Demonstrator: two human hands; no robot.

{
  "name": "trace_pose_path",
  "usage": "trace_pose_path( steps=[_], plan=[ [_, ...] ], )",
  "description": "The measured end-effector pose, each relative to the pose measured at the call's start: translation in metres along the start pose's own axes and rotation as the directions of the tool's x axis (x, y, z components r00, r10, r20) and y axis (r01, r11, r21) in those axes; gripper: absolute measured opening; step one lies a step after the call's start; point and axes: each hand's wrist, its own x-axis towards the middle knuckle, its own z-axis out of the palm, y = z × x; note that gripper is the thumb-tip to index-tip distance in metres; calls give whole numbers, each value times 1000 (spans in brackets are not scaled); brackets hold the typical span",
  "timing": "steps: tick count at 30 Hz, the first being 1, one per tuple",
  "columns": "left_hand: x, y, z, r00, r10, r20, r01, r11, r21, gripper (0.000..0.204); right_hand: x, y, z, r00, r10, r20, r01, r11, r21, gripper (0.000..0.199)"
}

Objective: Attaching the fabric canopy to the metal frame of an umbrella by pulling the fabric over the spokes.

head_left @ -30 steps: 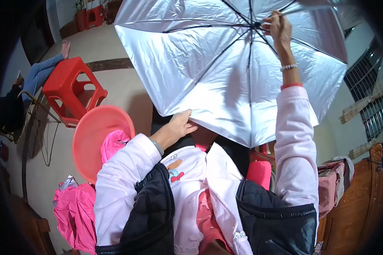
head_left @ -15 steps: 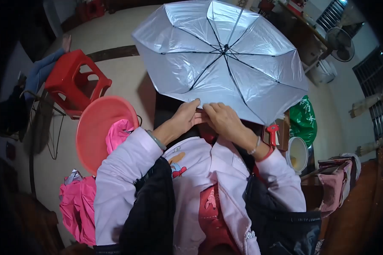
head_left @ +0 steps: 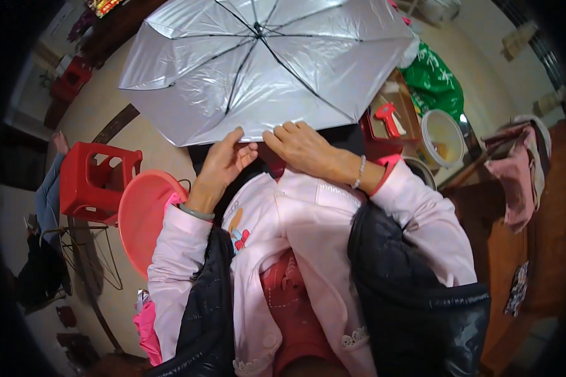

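An open umbrella [head_left: 264, 63] with a silver lining and black ribs spreads in front of me, its inside facing me. My left hand [head_left: 223, 163] grips the near rim of the canopy. My right hand [head_left: 302, 147] lies beside it on the same rim, fingers curled over the edge. The two hands almost touch. A pink garment [head_left: 295, 213] lies across my lap under my wrists. Both my arms wear pink sleeves under a dark padded vest.
A red plastic stool [head_left: 94, 182] and a round pink basin [head_left: 141, 217] stand on the floor at my left. At the right are a green bag [head_left: 434, 78], a pale bucket [head_left: 443, 138], a red case [head_left: 387, 125] and clothes draped over furniture [head_left: 516, 169].
My right hand came down from the umbrella's ribs to the near rim beside my left hand. The umbrella has tipped away and now sits higher in view.
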Motion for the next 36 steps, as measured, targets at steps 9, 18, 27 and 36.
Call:
trace_pose_path(
  steps=[9, 18, 27, 36],
  plan=[
    [-2, 12, -5, 992, 57, -116, -73, 987, -141, 17, -11, 12, -20, 985, 79, 151, -74, 996, -40, 18],
    [1, 34, -24, 929, 248, -275, -299, 940, -163, 19, -35, 30, -43, 965, 174, 196, -150, 980, -131, 9],
    [-57, 4, 60, 925, 22, 380, -283, 707, 648, 22, -23, 9, -25, 988, 34, 148, -39, 999, 33, 11],
    [-33, -3, 33, 648, 370, 665, -555, -368, 746, 20, -12, 17, -35, 993, 4, 121, -22, 989, 149, 8]
  ],
)
